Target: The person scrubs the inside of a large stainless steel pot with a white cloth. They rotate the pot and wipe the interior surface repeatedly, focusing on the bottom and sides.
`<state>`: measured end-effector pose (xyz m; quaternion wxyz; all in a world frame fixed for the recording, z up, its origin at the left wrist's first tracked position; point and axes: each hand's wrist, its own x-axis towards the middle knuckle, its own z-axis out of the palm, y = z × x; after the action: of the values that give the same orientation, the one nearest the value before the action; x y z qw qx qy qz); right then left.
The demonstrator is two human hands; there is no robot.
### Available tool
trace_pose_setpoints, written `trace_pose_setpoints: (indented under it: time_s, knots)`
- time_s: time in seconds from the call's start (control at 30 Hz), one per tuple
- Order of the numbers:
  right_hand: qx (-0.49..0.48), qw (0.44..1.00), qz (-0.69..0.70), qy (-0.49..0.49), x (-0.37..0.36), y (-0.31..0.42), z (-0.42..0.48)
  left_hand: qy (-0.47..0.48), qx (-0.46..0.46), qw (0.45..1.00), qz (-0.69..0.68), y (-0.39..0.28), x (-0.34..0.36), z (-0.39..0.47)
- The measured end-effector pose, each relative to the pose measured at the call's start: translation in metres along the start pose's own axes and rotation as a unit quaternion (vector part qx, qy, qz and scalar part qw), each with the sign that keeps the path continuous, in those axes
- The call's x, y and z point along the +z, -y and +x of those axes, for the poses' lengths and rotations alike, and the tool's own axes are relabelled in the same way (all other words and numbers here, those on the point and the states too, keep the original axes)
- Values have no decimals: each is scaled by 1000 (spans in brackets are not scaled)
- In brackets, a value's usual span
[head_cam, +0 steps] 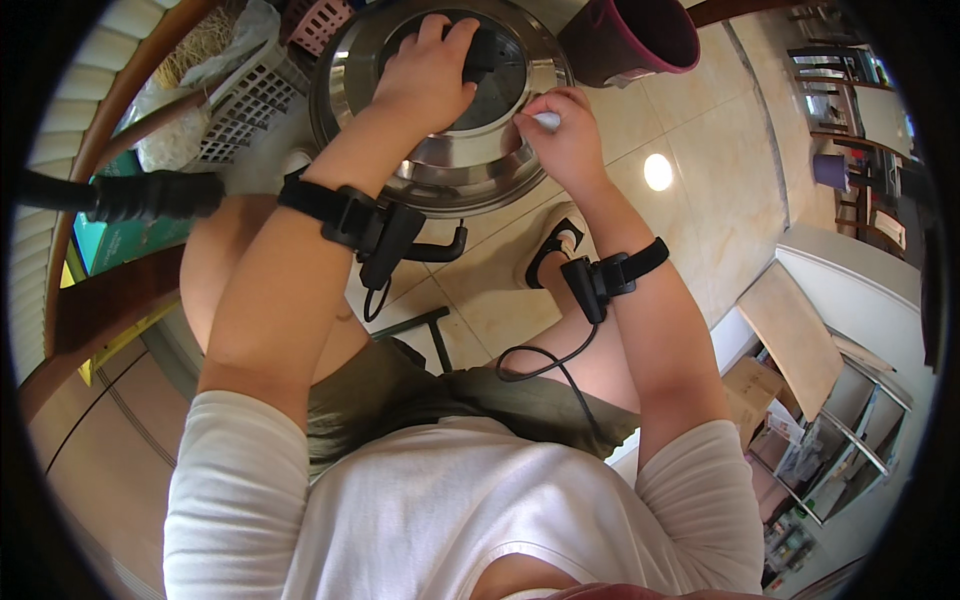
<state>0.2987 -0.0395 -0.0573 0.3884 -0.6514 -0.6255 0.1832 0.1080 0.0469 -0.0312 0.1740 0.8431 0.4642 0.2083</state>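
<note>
In front of me is a large stainless steel pot lid [480, 152] with a dark glass centre and a black handle [489, 52]. My left hand [431, 75] lies over the lid's middle, its fingers curled over the black handle and hiding part of it. At the lid's right side, my right hand [566, 135] pinches a small white thing [547, 120] between thumb and fingers, close against the metal rim. Most of that white thing is covered, so whether it is cloth or paper does not show.
A maroon bin [630, 45] stands just right of the lid. Left of it is a white plastic basket [244, 105] with bagged items, and a pink basket [319, 22] behind. A wooden-edged shelf [112, 300] borders the left. Tiled floor [720, 172] extends right.
</note>
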Motion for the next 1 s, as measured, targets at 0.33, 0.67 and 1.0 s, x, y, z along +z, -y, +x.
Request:
trace_pose_setpoints:
  time_s: [0.33,0.67,1.0]
  knots:
    - [55,994,4,93,-6,-1,-3,-17,29,999,4,8,2,0]
    - [79,992,-13,94,-4,4,-5,3,15,1000,-1,7,-2,1]
    - [68,993,-16,96,-6,1,-8,-10,18,1000,22,9,3,2]
